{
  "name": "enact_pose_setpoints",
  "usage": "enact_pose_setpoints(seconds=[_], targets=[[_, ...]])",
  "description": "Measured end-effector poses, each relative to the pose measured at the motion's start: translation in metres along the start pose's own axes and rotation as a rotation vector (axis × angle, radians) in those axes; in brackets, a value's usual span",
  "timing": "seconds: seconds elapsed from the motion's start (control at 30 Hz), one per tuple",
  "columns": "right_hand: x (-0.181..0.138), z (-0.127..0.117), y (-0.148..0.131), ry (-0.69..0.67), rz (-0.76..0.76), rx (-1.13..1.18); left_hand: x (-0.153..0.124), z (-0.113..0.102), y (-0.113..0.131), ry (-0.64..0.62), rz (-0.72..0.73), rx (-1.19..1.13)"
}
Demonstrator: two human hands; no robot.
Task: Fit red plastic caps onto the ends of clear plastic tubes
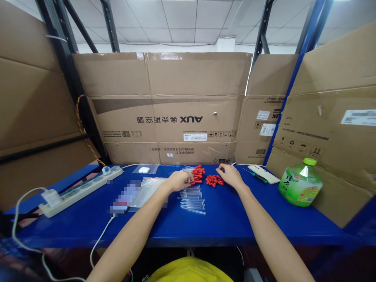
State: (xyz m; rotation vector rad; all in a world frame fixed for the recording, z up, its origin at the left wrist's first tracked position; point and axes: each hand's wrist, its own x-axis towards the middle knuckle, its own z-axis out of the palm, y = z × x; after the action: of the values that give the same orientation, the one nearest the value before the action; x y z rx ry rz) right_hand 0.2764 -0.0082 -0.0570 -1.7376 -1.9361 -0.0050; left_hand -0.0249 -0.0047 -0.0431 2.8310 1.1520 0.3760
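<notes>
Clear thin tubes (pixel 192 200) lie side by side in a bunch on the blue table. Behind them is a cluster of red-capped tubes (pixel 198 171), their red ends pointing right. A separate small pile of loose red rubber caps (pixel 214 180) sits to the right. My left hand (pixel 179 181) is at the left side of the red-capped cluster, above the clear tubes, fingers curled together; what they pinch is hidden. My right hand (pixel 230 174) is just right of and behind the loose caps, fingers bent and closed, with any small thing in them too small to make out.
Left are plastic bags (pixel 148 190), a blurred phone (pixel 125 197) on a cable, a white earbud case (pixel 143 170) and a power strip (pixel 85 190). Right are a white tool-like object (pixel 263 173) and a green bottle (pixel 301 183). Cardboard walls (pixel 176 78) enclose the table.
</notes>
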Motion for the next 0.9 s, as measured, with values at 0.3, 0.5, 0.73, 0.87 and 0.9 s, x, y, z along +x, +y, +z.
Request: enact_pose_setpoints(seconds=[0.3, 0.5, 0.73, 0.87, 0.9], targets=[[-0.012, -0.002, -0.049, 0.165, -0.365, 0.282, -0.003, -0.027, 0.017, 0.357, 0.137, -0.414], [-0.025, 0.005, -0.085, 0.122, -0.623, 0.218, 0.0, -0.018, 0.029, 0.452, 0.067, -0.642], [-0.023, 0.013, -0.082, 0.153, -0.643, 0.003, -0.003, -0.018, 0.017, 0.366, 0.118, -0.202], [-0.022, 0.015, -0.081, 0.193, -0.66, -0.094, -0.004, -0.023, 0.015, 0.375, 0.142, -0.145], [-0.021, 0.016, -0.082, 0.21, -0.672, -0.109, -0.004, -0.025, 0.016, 0.384, 0.146, -0.164]])
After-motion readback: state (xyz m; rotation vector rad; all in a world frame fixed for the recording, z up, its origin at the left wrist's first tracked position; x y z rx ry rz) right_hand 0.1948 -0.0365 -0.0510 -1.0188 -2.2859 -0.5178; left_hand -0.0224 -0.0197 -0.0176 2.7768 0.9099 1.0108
